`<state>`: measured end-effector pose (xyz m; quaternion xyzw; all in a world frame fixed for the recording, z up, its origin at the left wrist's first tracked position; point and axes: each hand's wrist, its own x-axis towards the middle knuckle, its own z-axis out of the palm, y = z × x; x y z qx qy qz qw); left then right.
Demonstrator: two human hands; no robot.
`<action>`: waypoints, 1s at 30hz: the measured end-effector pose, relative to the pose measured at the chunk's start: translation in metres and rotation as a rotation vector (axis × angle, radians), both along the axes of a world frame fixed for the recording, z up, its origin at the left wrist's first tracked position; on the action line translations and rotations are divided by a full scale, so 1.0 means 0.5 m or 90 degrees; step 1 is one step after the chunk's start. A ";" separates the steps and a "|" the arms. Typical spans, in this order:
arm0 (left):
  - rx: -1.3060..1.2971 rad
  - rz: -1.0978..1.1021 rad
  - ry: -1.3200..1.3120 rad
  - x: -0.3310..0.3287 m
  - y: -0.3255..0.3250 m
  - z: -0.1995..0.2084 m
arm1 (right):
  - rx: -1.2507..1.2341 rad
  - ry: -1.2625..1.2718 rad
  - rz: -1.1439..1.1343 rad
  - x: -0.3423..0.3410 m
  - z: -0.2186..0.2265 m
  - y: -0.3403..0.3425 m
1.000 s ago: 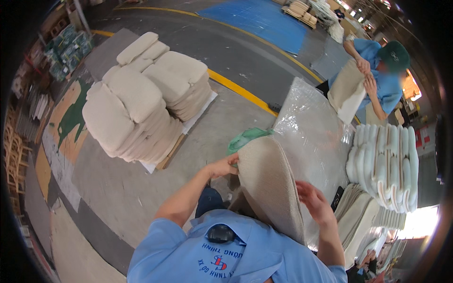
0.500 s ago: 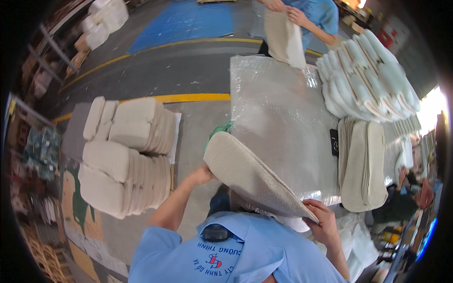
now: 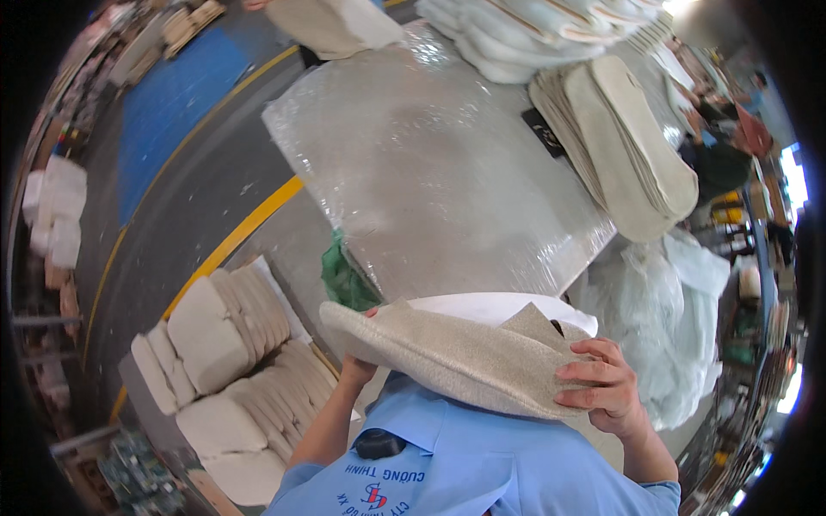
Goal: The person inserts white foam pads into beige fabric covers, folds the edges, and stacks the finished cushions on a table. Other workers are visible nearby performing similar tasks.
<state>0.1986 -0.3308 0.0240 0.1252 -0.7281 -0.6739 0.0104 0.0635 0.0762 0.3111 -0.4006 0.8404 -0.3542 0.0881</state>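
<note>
Held across my body is a long beige fabric cushion cover. White padding shows along its far side, and a corner flap of fabric is folded up near the right end. My right hand is closed on that end, fingers spread over the cloth and thumb out of sight. My left hand grips the left end from beneath; most of its fingers are hidden by the cover, with a fingertip showing at its edge. A plastic-covered table lies just beyond the cover, with a green cloth or bag at its near left corner.
Stacked beige cushions stand at left. Long beige covers and white padding pieces lie on the table's far right. Clear plastic bags sit at right. Another person's hand holds a beige cover at the far edge.
The cover has turned from a steep slant to nearly level and come closer to my body, showing white padding. My view has swung to the right.
</note>
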 end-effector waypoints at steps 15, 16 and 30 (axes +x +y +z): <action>-0.162 -0.328 -0.223 -0.122 -0.248 0.010 | -0.103 0.053 -0.314 0.170 -0.050 -0.026; -0.120 -0.307 -0.280 -0.153 -0.272 0.011 | -0.112 0.052 -0.316 0.173 -0.052 -0.027; -0.289 -0.973 -0.352 -0.446 -0.027 0.197 | -0.118 0.090 -0.290 0.188 -0.049 -0.022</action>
